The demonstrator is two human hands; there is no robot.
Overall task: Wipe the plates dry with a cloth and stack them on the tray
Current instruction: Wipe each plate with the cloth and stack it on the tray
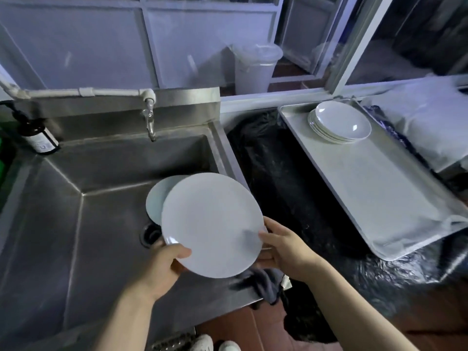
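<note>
Both hands, left (pixel 164 264) and right (pixel 283 252), grip the plate (pixel 211 224) by opposite rims above the sink (pixel 76 224), the right also bunching the cloth (pixel 263 282) beneath, likely for wiping.

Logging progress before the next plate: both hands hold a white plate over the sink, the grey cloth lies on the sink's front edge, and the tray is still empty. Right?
Not quite. The head view shows the tray already carries a stack of white plates at its far end. The rest stands: left hand and right hand hold the plate; the cloth lies there.
</note>
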